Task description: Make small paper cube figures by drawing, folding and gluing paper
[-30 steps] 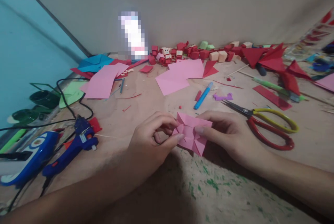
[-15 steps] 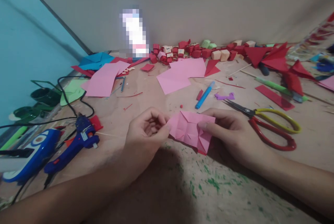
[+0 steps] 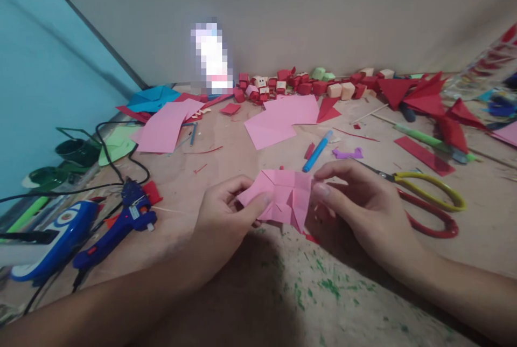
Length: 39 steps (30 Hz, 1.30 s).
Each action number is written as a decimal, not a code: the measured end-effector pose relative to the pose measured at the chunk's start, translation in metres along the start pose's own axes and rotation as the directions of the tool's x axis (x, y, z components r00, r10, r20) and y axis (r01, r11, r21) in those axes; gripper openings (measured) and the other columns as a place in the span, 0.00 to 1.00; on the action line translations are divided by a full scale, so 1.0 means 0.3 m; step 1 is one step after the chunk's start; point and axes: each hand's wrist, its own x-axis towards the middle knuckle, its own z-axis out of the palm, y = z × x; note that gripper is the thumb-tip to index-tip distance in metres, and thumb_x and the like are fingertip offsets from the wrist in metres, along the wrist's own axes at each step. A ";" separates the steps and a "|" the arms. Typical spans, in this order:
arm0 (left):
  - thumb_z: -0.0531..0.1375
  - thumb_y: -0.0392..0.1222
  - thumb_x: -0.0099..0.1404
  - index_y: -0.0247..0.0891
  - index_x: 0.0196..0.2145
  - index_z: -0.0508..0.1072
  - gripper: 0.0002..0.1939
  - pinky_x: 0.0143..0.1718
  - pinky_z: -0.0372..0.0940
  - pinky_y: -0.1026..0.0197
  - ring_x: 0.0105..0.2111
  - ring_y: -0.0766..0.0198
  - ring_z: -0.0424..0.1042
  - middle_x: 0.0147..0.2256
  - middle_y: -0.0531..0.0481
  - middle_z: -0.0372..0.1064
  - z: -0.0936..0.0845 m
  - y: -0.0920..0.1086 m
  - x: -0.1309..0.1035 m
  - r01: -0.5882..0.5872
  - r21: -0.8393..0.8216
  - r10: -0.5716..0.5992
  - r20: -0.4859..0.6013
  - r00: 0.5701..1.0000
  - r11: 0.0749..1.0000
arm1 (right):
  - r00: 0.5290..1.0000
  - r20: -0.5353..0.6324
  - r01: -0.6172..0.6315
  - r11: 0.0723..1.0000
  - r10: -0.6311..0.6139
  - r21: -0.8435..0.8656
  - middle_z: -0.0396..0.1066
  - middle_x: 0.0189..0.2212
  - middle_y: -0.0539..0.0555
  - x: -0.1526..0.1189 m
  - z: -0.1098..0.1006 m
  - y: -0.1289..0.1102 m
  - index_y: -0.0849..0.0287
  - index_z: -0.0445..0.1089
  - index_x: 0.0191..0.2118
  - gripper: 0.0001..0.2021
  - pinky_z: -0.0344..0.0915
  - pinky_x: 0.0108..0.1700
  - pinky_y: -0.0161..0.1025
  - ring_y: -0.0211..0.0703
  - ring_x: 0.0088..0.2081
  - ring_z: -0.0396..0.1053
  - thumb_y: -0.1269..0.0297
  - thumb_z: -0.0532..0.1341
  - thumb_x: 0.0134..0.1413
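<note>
A small pink sheet of paper [image 3: 284, 194], creased into a grid with its edges partly raised, is held just above the tabletop. My left hand [image 3: 230, 207] pinches its left side, thumb on top and fingers beneath. At the sheet's right edge, my right hand [image 3: 359, 201] has thumb and fingers apart, with nothing clearly between them. A bit of red paper [image 3: 312, 238] shows under the sheet's lower right corner. Scissors with one yellow and one red handle [image 3: 430, 185] lie right of my right hand, their blades partly hidden behind it.
A blue glue gun [image 3: 121, 223] and its cable lie at left. Larger pink sheets [image 3: 278, 118], a blue marker [image 3: 318, 151] and a purple scrap [image 3: 347, 153] lie beyond my hands. Folded red paper cubes [image 3: 305, 88] line the wall beside a lit, blurred screen [image 3: 212, 56].
The pink sheet has moved left, and my left hand now grips further over its left side. My right hand has let go of its right side and its fingers have spread.
</note>
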 end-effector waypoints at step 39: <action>0.67 0.42 0.62 0.33 0.35 0.75 0.09 0.27 0.70 0.68 0.25 0.67 0.72 0.27 0.52 0.74 -0.002 -0.002 0.017 0.061 -0.189 -0.033 0.147 0.989 0.980 | 0.999 0.034 -0.026 1.000 0.025 0.014 0.76 0.34 0.49 0.029 -0.019 0.013 0.55 0.78 0.39 0.06 0.66 0.34 0.32 0.37 0.33 0.70 0.62 0.69 0.56</action>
